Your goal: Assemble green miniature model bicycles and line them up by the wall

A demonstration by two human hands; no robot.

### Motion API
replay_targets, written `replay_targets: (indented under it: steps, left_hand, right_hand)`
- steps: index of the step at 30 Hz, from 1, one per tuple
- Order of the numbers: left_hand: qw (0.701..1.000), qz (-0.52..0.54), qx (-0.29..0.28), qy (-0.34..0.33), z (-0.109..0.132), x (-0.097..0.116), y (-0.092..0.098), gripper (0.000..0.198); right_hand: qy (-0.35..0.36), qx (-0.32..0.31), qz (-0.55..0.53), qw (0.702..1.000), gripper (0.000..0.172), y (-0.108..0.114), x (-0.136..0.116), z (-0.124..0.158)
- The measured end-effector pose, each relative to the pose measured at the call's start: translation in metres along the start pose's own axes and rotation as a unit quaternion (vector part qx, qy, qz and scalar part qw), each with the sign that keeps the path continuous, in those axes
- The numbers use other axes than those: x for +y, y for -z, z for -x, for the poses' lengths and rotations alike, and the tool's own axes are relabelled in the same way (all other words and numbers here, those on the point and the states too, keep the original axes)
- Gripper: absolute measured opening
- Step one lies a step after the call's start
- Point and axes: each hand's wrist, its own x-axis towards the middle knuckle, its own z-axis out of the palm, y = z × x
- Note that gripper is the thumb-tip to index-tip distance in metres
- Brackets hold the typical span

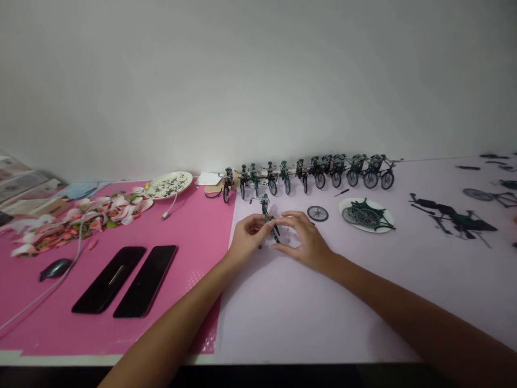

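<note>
A small dark green model bicycle frame (267, 213) stands between my two hands on the pale table. My left hand (247, 237) pinches its lower part from the left with fingers closed. My right hand (304, 237) curls round it from the right, fingertips pressed on the same piece. A loose spoked wheel (318, 213) lies just beyond my right hand. Behind it a row of finished model bicycles (307, 172) lines the wall.
A white plate (382, 223) holds wheels and green parts at right; loose dark frame parts (452, 218) lie further right. On the pink mat (194, 237) lie two black phones (127, 277), a mouse (55, 268), a cable, pink petals (76, 218) and a dish (169, 184).
</note>
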Motion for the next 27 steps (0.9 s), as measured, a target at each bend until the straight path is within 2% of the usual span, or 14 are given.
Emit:
replay_targets:
  steps: [4,8,11,13,14,16,19,23,27]
  left_hand:
    - [1.000,-0.009,0.005,0.005,-0.001,0.001,0.000,0.035]
    - [1.000,-0.016,0.009,-0.002,-0.003,0.002,0.003,0.028]
    - [1.000,-0.018,0.018,-0.007,-0.004,-0.001,0.004,0.024]
    - [1.000,-0.018,0.021,-0.008,-0.005,-0.003,0.005,0.025]
    - [1.000,-0.018,0.023,-0.009,-0.006,-0.004,0.005,0.025]
    - [0.999,-0.020,0.034,-0.009,-0.006,-0.006,0.005,0.025]
    - [0.998,-0.027,0.055,-0.004,-0.007,-0.006,0.006,0.027]
    - [0.997,-0.041,0.066,0.006,-0.006,-0.002,0.007,0.029]
    - [0.996,-0.053,0.070,-0.004,-0.005,-0.002,0.006,0.029]
  right_hand:
    - [-0.018,-0.025,-0.007,0.999,0.061,0.002,0.000,0.002]
    - [-0.002,-0.047,-0.023,0.999,0.058,0.006,-0.004,0.001]
    - [0.012,-0.026,0.023,0.999,0.037,0.008,-0.001,-0.004]
    - [0.006,0.002,0.098,0.995,0.017,0.010,0.006,-0.007]
    - [-0.005,0.012,0.144,0.989,0.013,0.011,0.010,-0.008]
    - [-0.030,0.016,0.231,0.972,0.014,0.014,0.022,-0.009]
    - [-0.052,-0.009,0.311,0.949,0.021,0.020,0.037,-0.007]
    - [-0.066,-0.040,0.348,0.934,0.034,0.023,0.049,-0.001]
    - [-0.079,-0.069,0.374,0.921,0.031,0.021,0.053,0.003]
